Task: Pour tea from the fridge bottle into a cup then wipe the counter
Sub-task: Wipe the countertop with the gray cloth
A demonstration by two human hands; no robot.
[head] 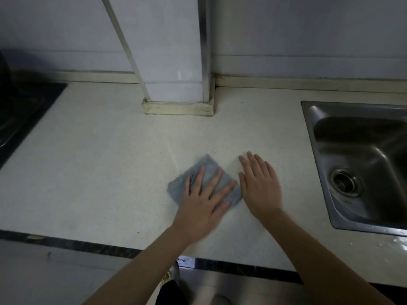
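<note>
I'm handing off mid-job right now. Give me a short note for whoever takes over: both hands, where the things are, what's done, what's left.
Left hand: fingers straight and spread, pressing flat on the grey cloth.
Right hand: flat on the bare counter, just right of the cloth, holding nothing.
Cloth: lies flat mid-counter, between the dark hob and the sink.
Bottle and cup: not in view, so the pouring cannot be checked here.
Done: wiping looks under way.
Left: probably the rest of the counter; something shiny, maybe water, shows near the sink's near corner.
</note>
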